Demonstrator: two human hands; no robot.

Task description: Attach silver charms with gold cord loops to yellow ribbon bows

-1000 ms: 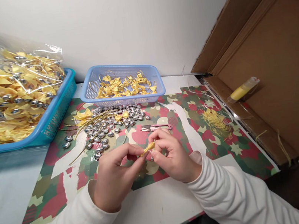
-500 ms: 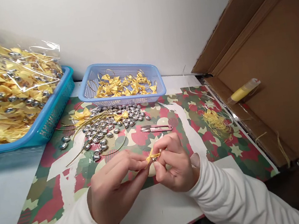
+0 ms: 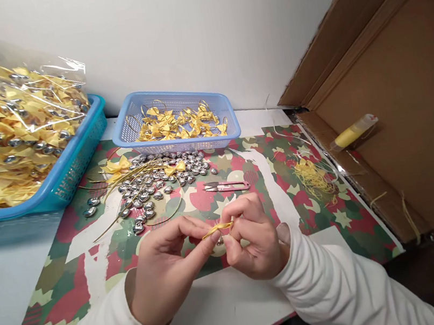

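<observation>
A small yellow ribbon bow (image 3: 219,228) is stretched between my two hands above the near part of the patterned sheet. My left hand (image 3: 169,267) pinches the bow's left end between thumb and fingers. At its right end, my right hand (image 3: 251,237) is closed with curled fingers on the bow. Just under the bow's middle a silver bell (image 3: 220,241) shows, partly hidden by the thumbs. Beyond my hands lie pink-handled thread snips (image 3: 226,186). Several loose silver bells (image 3: 146,197) are heaped farther left, with gold cords (image 3: 137,173) and a yellow bow (image 3: 175,167) on top.
A blue basket (image 3: 177,146) of yellow bows with cords stands at the back. At left, a larger blue basket (image 3: 75,167) carries a clear bag (image 3: 21,110) of bows with bells. Thread scraps (image 3: 315,177) lie right, beside a cardboard wall (image 3: 392,76) and a yellow thread spool (image 3: 355,131).
My left hand has turned and shifted its fingers, with the thumb now in front of the bow. The bow lies flatter, and the bell hangs lower beneath it. My right hand stays nearly still.
</observation>
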